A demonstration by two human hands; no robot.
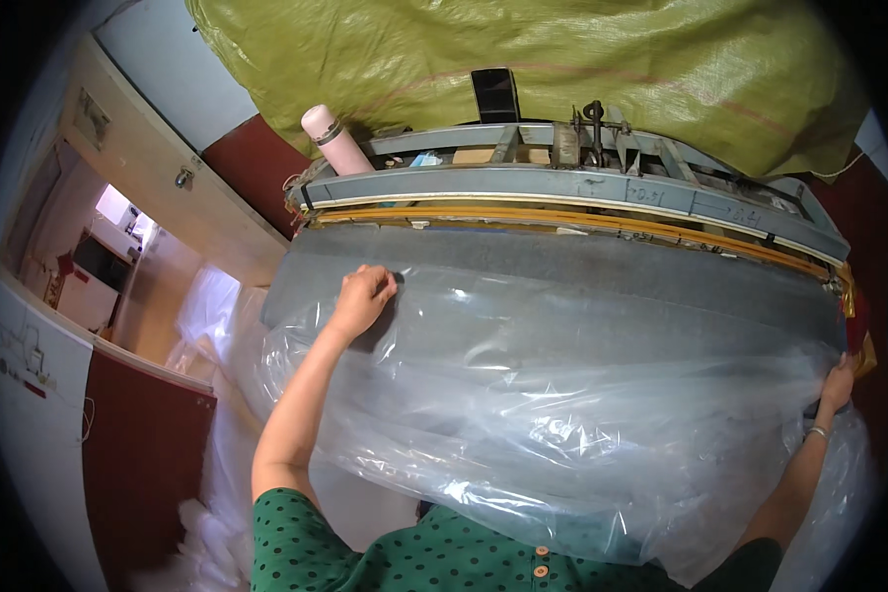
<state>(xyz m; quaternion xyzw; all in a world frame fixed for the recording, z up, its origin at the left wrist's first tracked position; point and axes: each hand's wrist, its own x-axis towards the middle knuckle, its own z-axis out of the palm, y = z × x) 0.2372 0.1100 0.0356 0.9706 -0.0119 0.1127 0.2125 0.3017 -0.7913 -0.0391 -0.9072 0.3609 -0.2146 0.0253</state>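
Note:
A wide sheet of clear plastic film (553, 424) spreads over a dark grey worktop (562, 261) and hangs toward my body in glossy folds. My left hand (365, 294) is closed in a pinch at the film's far left corner, just above the worktop. Far over on the right, my right hand (836, 385) grips the film beside the worktop's right edge, its fingers partly hidden.
Behind the worktop runs a grey metal frame (444, 184) with orange-yellow rods (562, 219). A pink flask (336, 141) and a black phone (494, 96) stand there, before a yellow-green woven sheet (602, 59). More film (212, 533) lies at left, near an open door (168, 158).

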